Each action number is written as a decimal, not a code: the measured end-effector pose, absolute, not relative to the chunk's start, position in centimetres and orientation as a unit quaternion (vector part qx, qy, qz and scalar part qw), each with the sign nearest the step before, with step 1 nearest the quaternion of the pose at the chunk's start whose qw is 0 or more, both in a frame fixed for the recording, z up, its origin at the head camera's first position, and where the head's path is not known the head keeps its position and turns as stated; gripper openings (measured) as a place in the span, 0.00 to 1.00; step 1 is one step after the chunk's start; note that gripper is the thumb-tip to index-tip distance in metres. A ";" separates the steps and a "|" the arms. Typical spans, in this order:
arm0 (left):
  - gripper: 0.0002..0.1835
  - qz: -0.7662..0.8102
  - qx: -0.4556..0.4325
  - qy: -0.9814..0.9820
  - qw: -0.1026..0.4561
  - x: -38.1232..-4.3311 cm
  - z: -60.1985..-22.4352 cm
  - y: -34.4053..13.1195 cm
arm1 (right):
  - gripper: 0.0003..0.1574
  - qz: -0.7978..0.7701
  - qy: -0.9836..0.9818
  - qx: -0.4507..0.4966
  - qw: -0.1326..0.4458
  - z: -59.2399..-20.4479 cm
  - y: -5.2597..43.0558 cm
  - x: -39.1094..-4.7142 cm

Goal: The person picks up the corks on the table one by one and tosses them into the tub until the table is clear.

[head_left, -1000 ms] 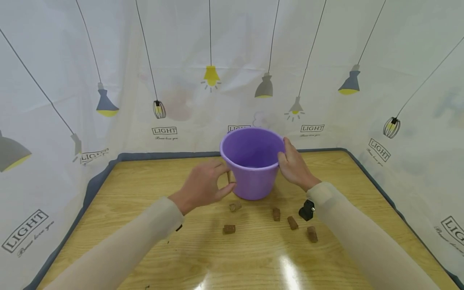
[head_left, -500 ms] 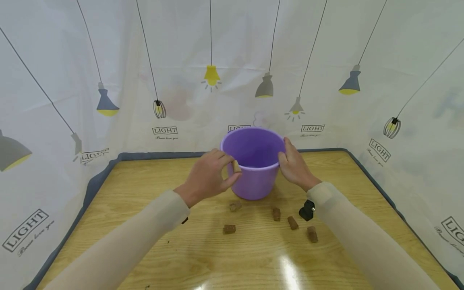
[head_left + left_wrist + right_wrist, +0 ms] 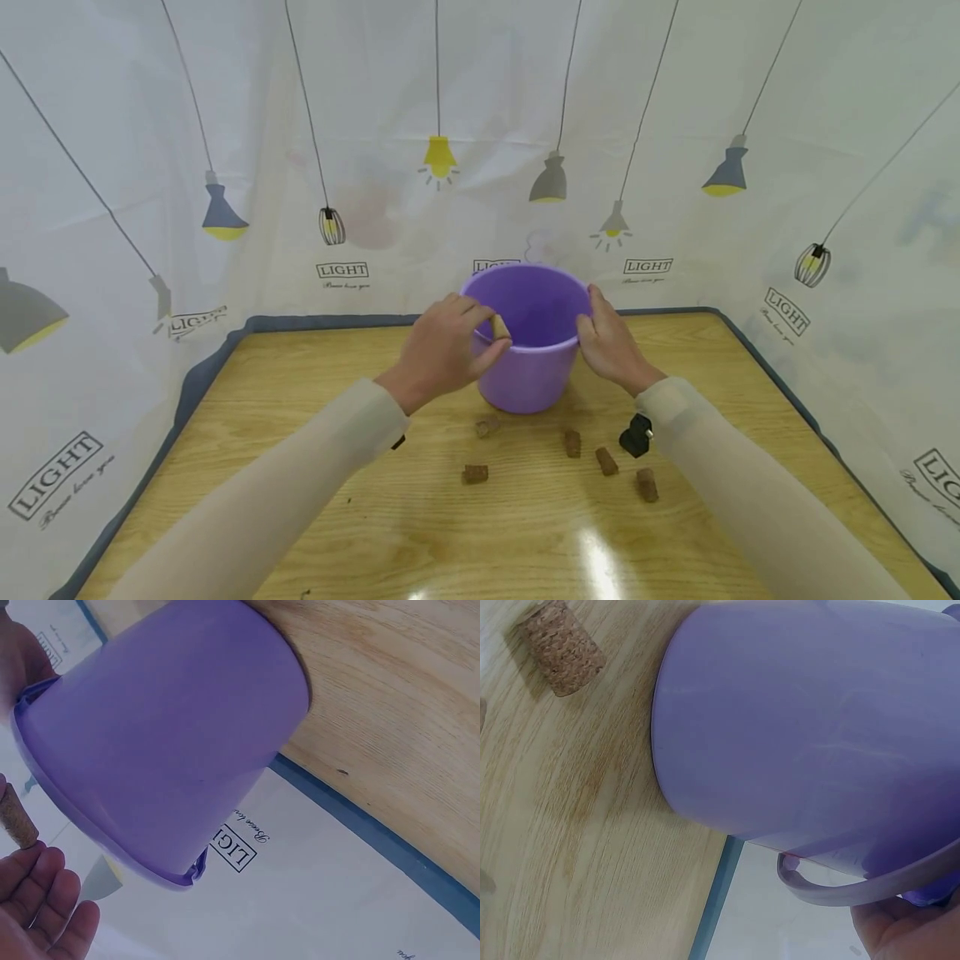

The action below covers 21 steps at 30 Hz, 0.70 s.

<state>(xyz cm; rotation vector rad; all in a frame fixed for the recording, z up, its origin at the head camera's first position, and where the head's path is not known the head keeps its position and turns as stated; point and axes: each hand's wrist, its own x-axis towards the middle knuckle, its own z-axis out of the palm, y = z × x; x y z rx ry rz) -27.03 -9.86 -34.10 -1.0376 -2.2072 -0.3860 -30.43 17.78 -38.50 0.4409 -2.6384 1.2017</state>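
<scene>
A purple bucket (image 3: 525, 379) stands upright on the wooden table. My left hand (image 3: 444, 346) pinches a cork (image 3: 500, 327) between thumb and fingers, at the bucket's left rim and overlapping its opening in the head view. The left wrist view shows the same cork (image 3: 16, 819) at the fingertips, beside the rim. With my right hand (image 3: 617, 346) I grip the bucket's rim on the right side, thumb towards me. In the right wrist view the bucket's handle (image 3: 855, 892) curves down past the right fingers (image 3: 889, 922). The bottom inside the bucket is mostly hidden.
In front of the bucket lie several more corks, among them a nearer one (image 3: 475, 474), one at the base (image 3: 486, 427) and one at the right (image 3: 647, 484). A black device (image 3: 636, 435) hangs at my right cuff. Printed sheeting (image 3: 390, 250) walls the table's back and sides.
My left hand has lifted the cork from beside the bucket's left wall up and rightward to its rim. The right hand keeps its grip, and the bucket stays in place.
</scene>
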 end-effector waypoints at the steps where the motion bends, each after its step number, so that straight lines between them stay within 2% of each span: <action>1: 0.11 -0.149 -0.395 -0.844 0.331 -27.1 -34.0 -9.7 | 0.42 0.408 -0.895 0.149 0.103 -38.5 17.8 -30.4; 21: 0.12 -0.149 -0.354 -0.872 0.303 -28.5 -33.5 -7.9 | 0.42 0.405 -0.896 0.149 0.106 -38.6 17.8 -30.4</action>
